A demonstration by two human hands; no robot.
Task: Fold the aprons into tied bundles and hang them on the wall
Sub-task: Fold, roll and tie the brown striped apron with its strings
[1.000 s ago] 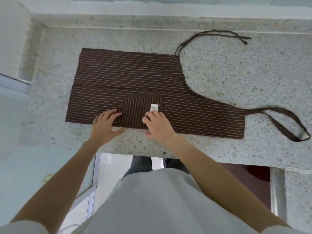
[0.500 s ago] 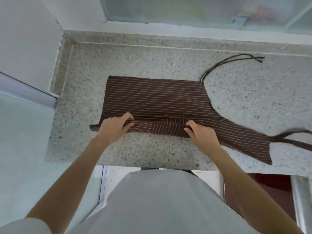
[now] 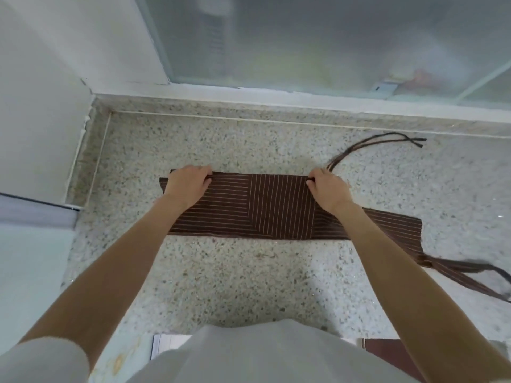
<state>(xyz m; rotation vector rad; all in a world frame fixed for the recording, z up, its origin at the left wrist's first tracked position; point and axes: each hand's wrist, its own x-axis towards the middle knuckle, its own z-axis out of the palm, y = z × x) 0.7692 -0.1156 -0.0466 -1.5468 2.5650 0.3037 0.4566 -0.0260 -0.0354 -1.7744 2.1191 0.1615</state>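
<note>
Single head-worn wide-angle view, looking steeply down and forward from above the person's chest onto a speckled stone counter [image 3: 249,286], close range. Frame spans from the white shirt [image 3: 262,355] at bottom to a frosted window [image 3: 304,45] at top, wall at left.

We see the near edge of the brown striped apron [image 3: 276,208], flat under both palms 1 s ago, now carried over to its far edge, leaving a narrower band on the counter [image 3: 221,286]. The left hand [image 3: 188,183] and right hand [image 3: 327,189] have moved away from the body and wider apart, each pinching that far edge.
</note>
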